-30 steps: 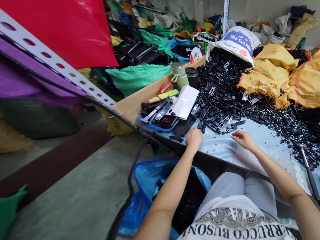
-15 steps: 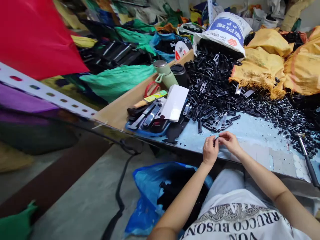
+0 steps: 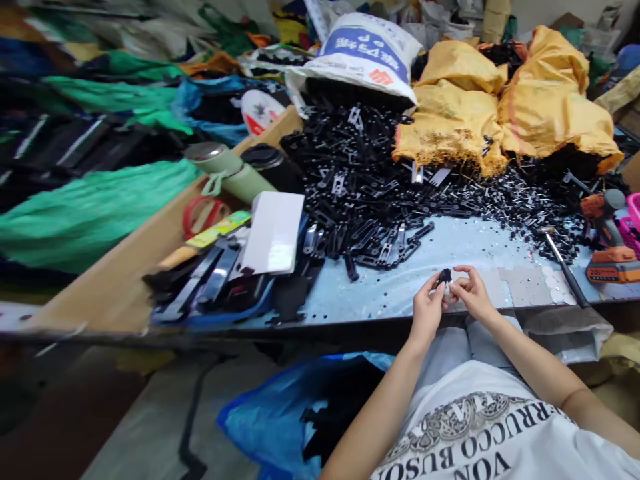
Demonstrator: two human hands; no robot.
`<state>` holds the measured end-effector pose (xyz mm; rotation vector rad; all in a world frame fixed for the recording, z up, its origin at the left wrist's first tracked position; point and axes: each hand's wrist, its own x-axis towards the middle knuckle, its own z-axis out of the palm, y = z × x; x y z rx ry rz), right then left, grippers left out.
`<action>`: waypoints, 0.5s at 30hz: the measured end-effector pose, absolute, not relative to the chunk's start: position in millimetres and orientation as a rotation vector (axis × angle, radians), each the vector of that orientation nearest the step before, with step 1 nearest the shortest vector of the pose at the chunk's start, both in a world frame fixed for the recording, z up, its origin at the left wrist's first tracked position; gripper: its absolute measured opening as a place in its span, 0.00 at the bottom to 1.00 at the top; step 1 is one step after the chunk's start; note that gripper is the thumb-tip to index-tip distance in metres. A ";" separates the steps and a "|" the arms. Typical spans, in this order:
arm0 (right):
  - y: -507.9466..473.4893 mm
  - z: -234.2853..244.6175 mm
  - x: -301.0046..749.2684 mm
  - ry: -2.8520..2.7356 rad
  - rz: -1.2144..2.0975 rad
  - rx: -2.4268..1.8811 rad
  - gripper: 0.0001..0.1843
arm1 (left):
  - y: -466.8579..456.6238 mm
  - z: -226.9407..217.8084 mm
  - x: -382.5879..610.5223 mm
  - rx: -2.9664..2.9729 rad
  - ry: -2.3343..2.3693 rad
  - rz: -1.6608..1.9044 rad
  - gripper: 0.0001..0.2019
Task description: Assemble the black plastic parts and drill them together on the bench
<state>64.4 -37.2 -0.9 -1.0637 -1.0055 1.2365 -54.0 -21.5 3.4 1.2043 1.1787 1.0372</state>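
Note:
Above the table's front edge, my left hand (image 3: 426, 308) is closed on a small black part (image 3: 445, 275), pinched between thumb and fingers. My right hand (image 3: 471, 293) meets it from the other side, thumb and fingers closed at the lower end of the same part. Its exact kind is too small to make out. Beyond my hands, a heap of black slotted pieces (image 3: 350, 180) covers the back of the light blue tabletop (image 3: 360, 293). A hammer (image 3: 565, 267) lies to the right of my right hand.
Left on the table are a white box (image 3: 275, 230), a green flask (image 3: 235, 175), red-handled scissors (image 3: 200, 217) and a tool tray (image 3: 220, 313). Yellow sacks (image 3: 450, 120) and a white sack (image 3: 357, 57) stand behind. A cordless drill (image 3: 611, 240) is far right. Below hangs a blue bag (image 3: 270, 407).
My view has swung to the right, bringing the drill into sight. Both hands still hold the small black part, which now shows more openly between the fingertips.

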 end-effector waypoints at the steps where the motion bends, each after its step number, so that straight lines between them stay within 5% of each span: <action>1: -41.0 2.6 68.3 -1.044 1.204 -1.093 0.22 | -22.5 2.1 -50.9 1.356 1.226 1.049 0.20; 7: -77.9 43.1 148.8 -1.104 0.664 -1.321 0.14 | -12.6 -14.5 -47.8 2.016 1.488 1.088 0.18; 15: -165.2 67.9 426.5 -0.327 -0.280 -1.671 0.18 | -2.0 -12.4 -54.8 1.946 1.459 1.042 0.19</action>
